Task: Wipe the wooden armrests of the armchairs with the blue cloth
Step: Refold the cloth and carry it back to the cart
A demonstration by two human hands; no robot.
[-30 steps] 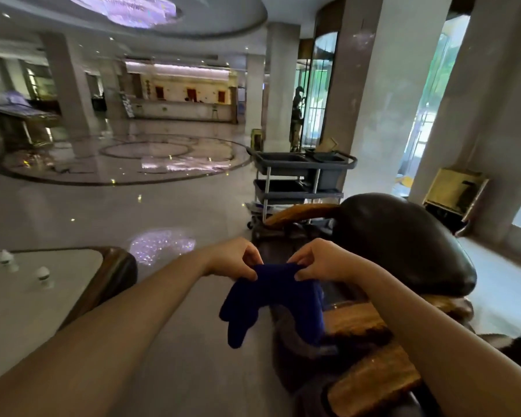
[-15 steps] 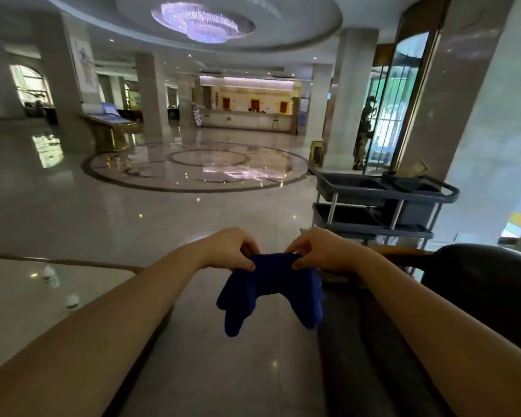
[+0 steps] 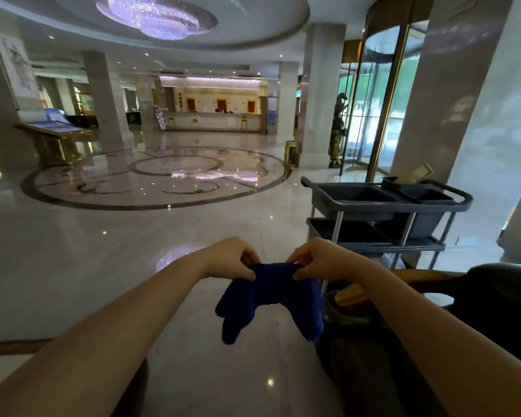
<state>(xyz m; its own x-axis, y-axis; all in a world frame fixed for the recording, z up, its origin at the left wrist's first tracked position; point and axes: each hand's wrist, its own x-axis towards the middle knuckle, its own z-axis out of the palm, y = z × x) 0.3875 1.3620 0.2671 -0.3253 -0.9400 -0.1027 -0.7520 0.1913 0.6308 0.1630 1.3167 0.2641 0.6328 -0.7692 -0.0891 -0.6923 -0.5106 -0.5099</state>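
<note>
I have the blue cloth [image 3: 271, 299] pinched along its top edge between both hands, the left hand [image 3: 232, 258] closed on one corner and the right hand [image 3: 319, 258] closed on the other, so it hangs in the air in front of me with two ends drooping down. It touches nothing but my fingers. As I judge it, no wiping is under way: the cloth is off every surface, and I cannot tell from here whether any armrest is already clean. The nearest wooden armrest [image 3: 415, 279] shows just past my right forearm, beside the dark armchair back [image 3: 500, 299], low and to the right. A grey cart [image 3: 382, 212] stands close behind that chair, so a long stroke that way could knock its frame. To the left and ahead, the polished floor [image 3: 133, 251] lies open, with plenty of room to swing my arms. At the lower left a table edge [image 3: 9, 346] cuts in near my left elbow.
</note>
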